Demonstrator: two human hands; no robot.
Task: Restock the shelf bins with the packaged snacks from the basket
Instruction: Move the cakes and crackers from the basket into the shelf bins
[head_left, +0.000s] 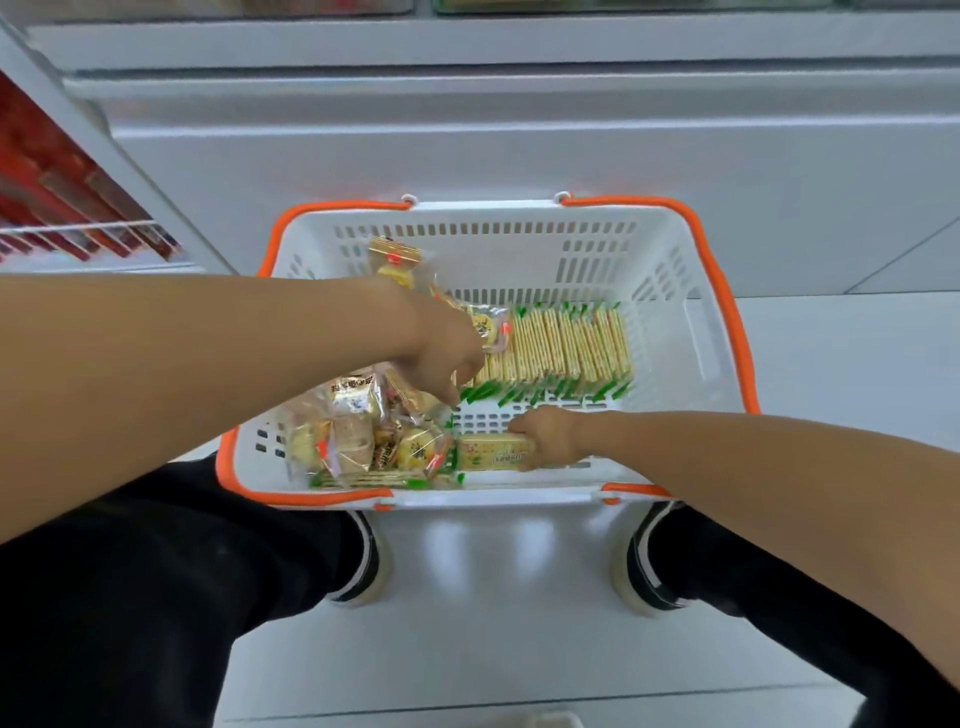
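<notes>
Grey-white shelving unit (519, 130) filled the background; a rack of red packages (62, 197) sat at its left edge, blurred. Pale floor (493, 623) under you, your 2 dark trouser legs and 2 dark shoes (363, 566) either side of it.

White basket (691, 332) with orange handles (727, 312) stood on the floor between your feet and the shelving base. Inside, a tight row of green-edged cracker packs (566, 345) stood on edge toward the back right. A loose heap of clear-wrapped snack packs (358, 431) lay in the near left corner, with more packs (395, 260) propped against the back left wall.

Your left hand (447, 348) reached down into the basket, fingers bent downward at the gap between the cracker row and the heap; whether it grasped anything you could not tell from this view. Your right hand (550, 436) clasped 1 yellow cracker pack (493, 453), low at the basket's near side, just right of the heap.
</notes>
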